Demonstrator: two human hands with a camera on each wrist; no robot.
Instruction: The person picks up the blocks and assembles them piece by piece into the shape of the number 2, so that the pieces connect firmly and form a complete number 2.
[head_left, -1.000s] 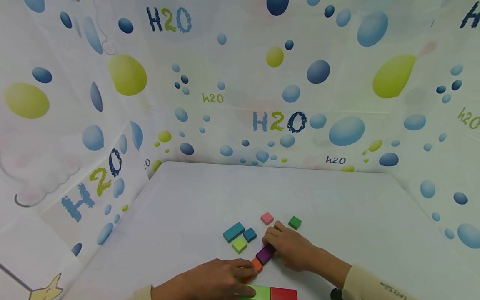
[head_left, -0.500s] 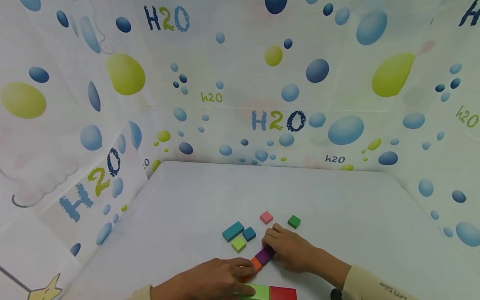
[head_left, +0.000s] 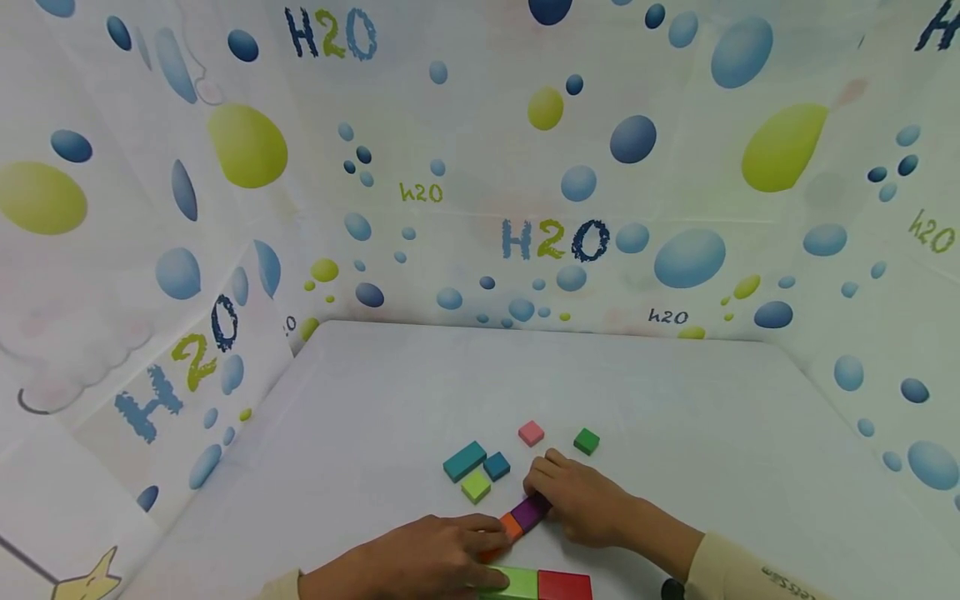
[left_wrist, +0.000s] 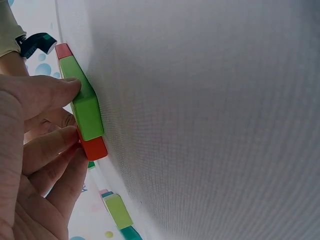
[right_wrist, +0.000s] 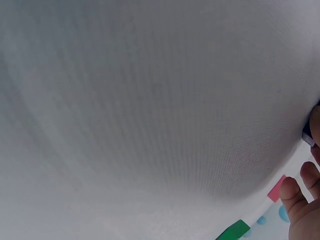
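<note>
I recorded a purple block (head_left: 531,512), an orange block (head_left: 512,526), a light-green block (head_left: 513,583) and a red block (head_left: 564,586). My right sleeve (head_left: 738,571) was cream with dark lettering; the white backdrop (head_left: 480,125) bore blue and yellow-green spots.

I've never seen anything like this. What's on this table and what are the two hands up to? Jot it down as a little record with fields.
Surface: white tabletop
Left hand: thumb on a light green rectangular block, fingers touching an orange block
Right hand: fingers gripping the far end of a purple rectangular block
Slanting row: orange and purple, end to end
Beside light green: red rectangular block
Farther off: teal rectangular block; small blue, yellow-green, pink and dark green blocks
Material: cannot tell
</note>
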